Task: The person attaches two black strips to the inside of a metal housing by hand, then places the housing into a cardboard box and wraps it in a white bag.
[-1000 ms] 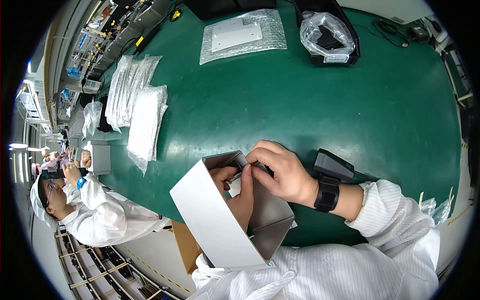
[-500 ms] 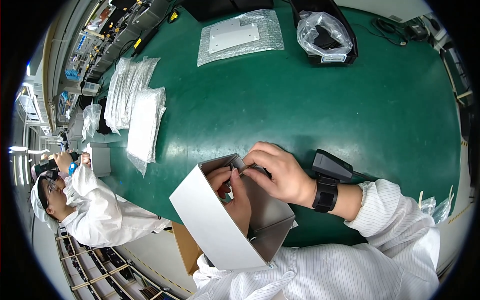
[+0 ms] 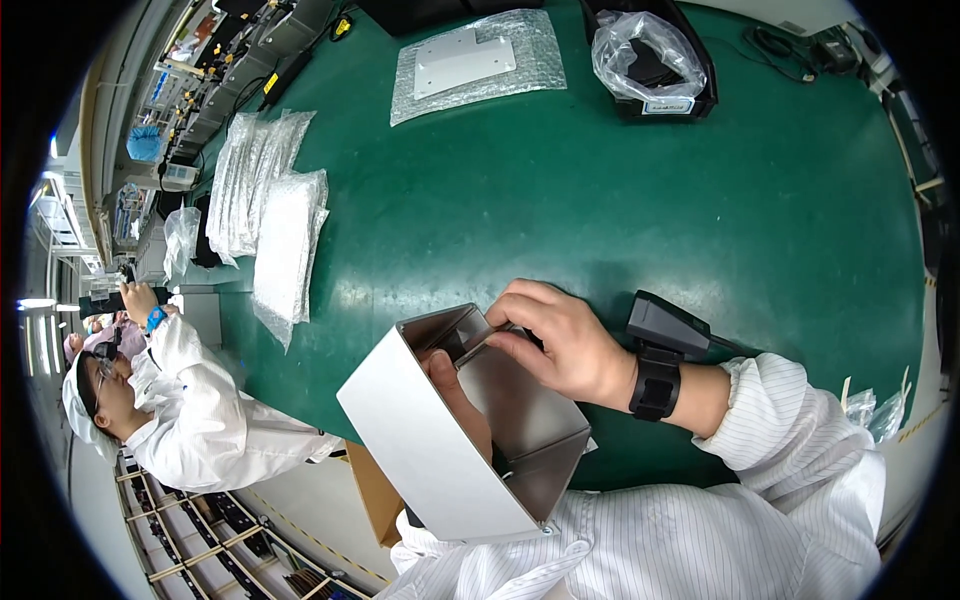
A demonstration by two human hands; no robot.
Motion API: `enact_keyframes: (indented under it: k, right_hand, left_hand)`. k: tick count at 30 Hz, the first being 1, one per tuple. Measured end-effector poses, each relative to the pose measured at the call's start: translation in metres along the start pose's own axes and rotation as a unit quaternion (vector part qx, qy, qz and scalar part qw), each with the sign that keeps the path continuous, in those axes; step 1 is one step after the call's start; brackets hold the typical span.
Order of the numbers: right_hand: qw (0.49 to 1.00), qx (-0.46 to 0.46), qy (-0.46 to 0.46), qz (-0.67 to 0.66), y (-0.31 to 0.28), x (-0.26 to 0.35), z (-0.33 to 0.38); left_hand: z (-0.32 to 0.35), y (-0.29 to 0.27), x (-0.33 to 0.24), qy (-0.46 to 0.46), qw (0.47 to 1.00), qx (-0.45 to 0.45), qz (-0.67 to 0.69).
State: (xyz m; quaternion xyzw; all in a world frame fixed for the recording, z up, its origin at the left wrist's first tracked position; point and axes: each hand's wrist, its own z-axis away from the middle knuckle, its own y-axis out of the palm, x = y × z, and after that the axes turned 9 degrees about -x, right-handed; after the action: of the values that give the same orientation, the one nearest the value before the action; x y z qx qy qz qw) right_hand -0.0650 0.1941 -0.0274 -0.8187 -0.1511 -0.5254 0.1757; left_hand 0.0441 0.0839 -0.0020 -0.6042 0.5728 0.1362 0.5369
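Note:
A grey sheet-metal housing (image 3: 430, 440), open-sided, is tilted at the table's near edge against my front. My left hand (image 3: 460, 400) reaches inside it; the thumb points up toward the far corner and the wall hides most of the fingers. At the far rim, my right hand (image 3: 565, 345) pinches thumb and forefinger together beside a thin strip at the inner corner. What lies between those fingertips is too small to make out. A black strap (image 3: 656, 388) with a dark grey device (image 3: 665, 322) sits on my right wrist.
Bubble-wrapped packs (image 3: 290, 240) lie on the green table (image 3: 560, 200) at left. Farther back are a white metal plate (image 3: 465, 65) on bubble wrap and a black bin (image 3: 705, 75) holding a plastic bag. At left, a co-worker in a white coat (image 3: 200, 420) raises their hands.
My left thumb has drawn back from the right fingertips, deeper into the housing. My right hand keeps its pinch at the rim. The co-worker's hands have risen slightly.

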Motion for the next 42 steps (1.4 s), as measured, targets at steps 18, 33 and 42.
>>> enact_keyframes:
  k: [18,33,42]
  right_hand:
    - [1.000,0.011,0.008,-0.016,0.004,-0.006,0.003]
    - [0.999,0.000,0.012,-0.031,0.007,-0.010,0.004]
    - [0.999,0.005,0.029,-0.046,0.003,-0.008,0.002]
  left_hand:
    - [-0.008,-0.036,0.031,0.147,0.987,0.055,-0.028]
    - [-0.006,-0.036,0.037,0.283,0.939,0.114,-0.162]
    - [-0.020,-0.032,0.026,0.361,0.902,0.126,-0.201]
